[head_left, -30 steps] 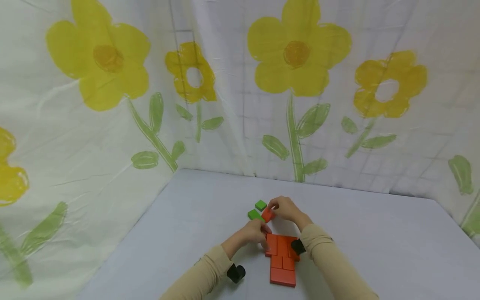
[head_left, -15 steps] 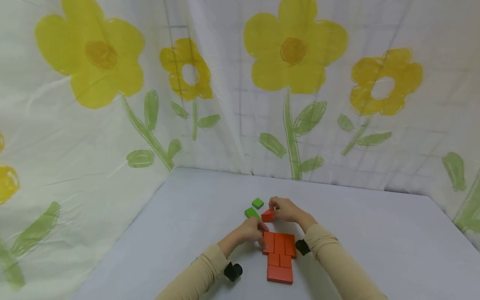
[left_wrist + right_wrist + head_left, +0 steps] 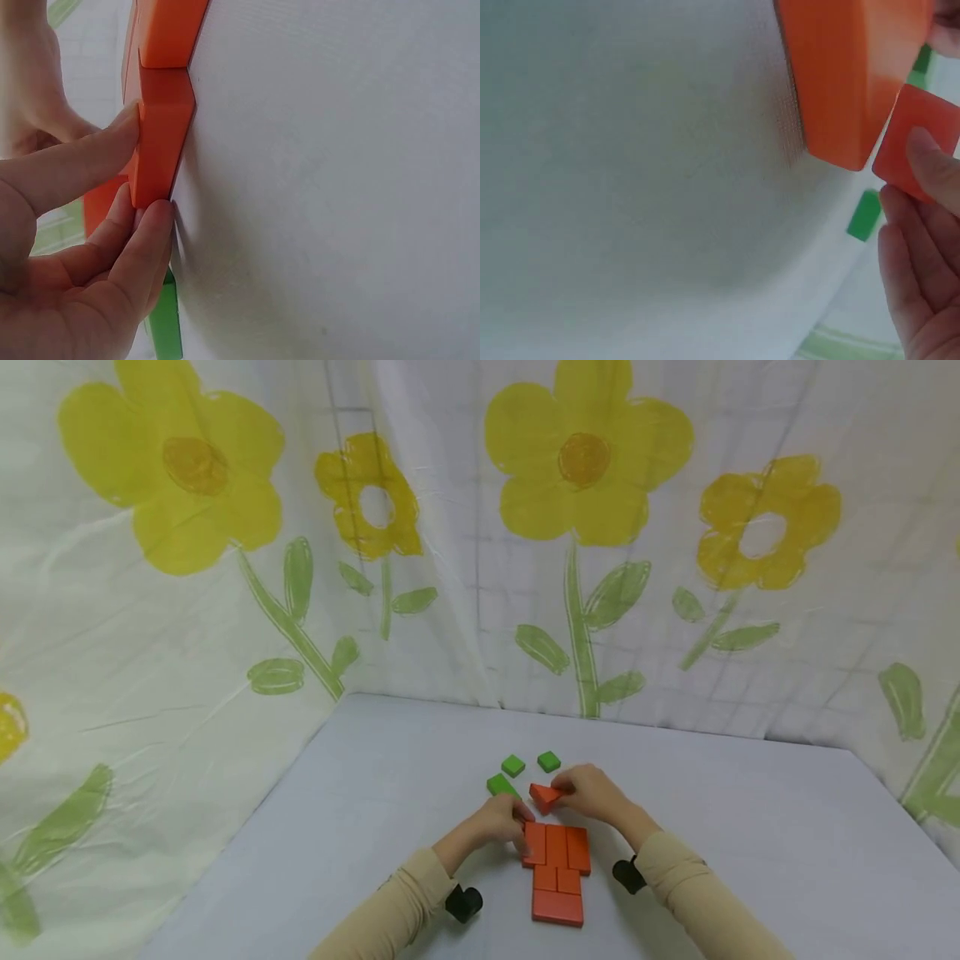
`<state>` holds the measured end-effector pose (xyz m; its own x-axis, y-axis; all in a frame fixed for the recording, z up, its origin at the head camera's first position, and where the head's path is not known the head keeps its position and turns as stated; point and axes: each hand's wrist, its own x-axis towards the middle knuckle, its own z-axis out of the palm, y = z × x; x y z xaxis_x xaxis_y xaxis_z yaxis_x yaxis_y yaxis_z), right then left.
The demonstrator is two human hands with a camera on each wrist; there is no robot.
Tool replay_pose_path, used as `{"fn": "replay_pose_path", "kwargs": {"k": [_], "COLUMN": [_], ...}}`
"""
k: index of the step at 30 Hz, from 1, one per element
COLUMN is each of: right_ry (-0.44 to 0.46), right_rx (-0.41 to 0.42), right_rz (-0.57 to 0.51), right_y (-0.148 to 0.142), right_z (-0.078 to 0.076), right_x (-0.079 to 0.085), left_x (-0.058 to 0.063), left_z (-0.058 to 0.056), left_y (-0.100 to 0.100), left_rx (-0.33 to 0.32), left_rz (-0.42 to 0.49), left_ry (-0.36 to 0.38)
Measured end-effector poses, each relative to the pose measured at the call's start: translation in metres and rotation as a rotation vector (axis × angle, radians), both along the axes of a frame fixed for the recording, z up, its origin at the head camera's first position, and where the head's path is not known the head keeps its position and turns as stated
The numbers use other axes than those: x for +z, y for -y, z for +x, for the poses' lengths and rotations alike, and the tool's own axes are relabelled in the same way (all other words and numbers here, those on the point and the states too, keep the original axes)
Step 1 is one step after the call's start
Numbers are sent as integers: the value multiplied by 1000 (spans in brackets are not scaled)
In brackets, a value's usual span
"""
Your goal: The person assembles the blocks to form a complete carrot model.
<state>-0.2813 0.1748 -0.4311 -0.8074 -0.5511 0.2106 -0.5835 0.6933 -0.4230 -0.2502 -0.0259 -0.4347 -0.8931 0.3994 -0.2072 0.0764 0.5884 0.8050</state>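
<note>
My right hand (image 3: 597,795) pinches a red triangular block (image 3: 542,794) between thumb and fingers, beyond the far edge of a flat arrangement of red blocks (image 3: 557,907). In the right wrist view, that block (image 3: 901,146) shows a squarish face beside the arrangement's corner. My left hand (image 3: 495,821) is at the arrangement's far left block (image 3: 535,843). The left wrist view has its thumb on the upper side of this red block (image 3: 161,146) and fingertips against its end. The blocks of the arrangement touch one another, wide at the far part and narrower nearer me.
Beyond the hands lie a longer green block (image 3: 501,785) and two small green blocks, one left (image 3: 513,766) and one right (image 3: 549,762). Everything lies on a white-covered table (image 3: 390,777). A flower-painted curtain (image 3: 465,610) hangs behind and at the left.
My right hand has moved right and slightly nearer me with the triangular block, which has turned. The right small green block has come into view. My left hand stays at its block.
</note>
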Motion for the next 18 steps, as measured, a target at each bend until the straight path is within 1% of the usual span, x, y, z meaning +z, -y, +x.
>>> {"fn": "replay_pose_path", "kwargs": {"k": [4,7,10,13,15,18], "right_ry": [77,148,204,230,244,251], "right_rx": [1,44,112,197,253,336], "right_rz": [-81,-134,-181,-197,-185,-156], "right_y": [-9,-15,-18,-18,-17,-14], "right_z": [13,29,49,71,86,104], "right_x": [7,13,19,22,23,20], "left_x": [0,-1,-2,-3,-3,-2], "left_z": [-2,-2,-1,-1,0,0], "left_y": [0,0,0,0,0,0], "left_rx": [3,11,20,22,18,15], "left_rz": [0,-2,9,14,11,2], "left_ry": [-1,11,20,21,15,2]}}
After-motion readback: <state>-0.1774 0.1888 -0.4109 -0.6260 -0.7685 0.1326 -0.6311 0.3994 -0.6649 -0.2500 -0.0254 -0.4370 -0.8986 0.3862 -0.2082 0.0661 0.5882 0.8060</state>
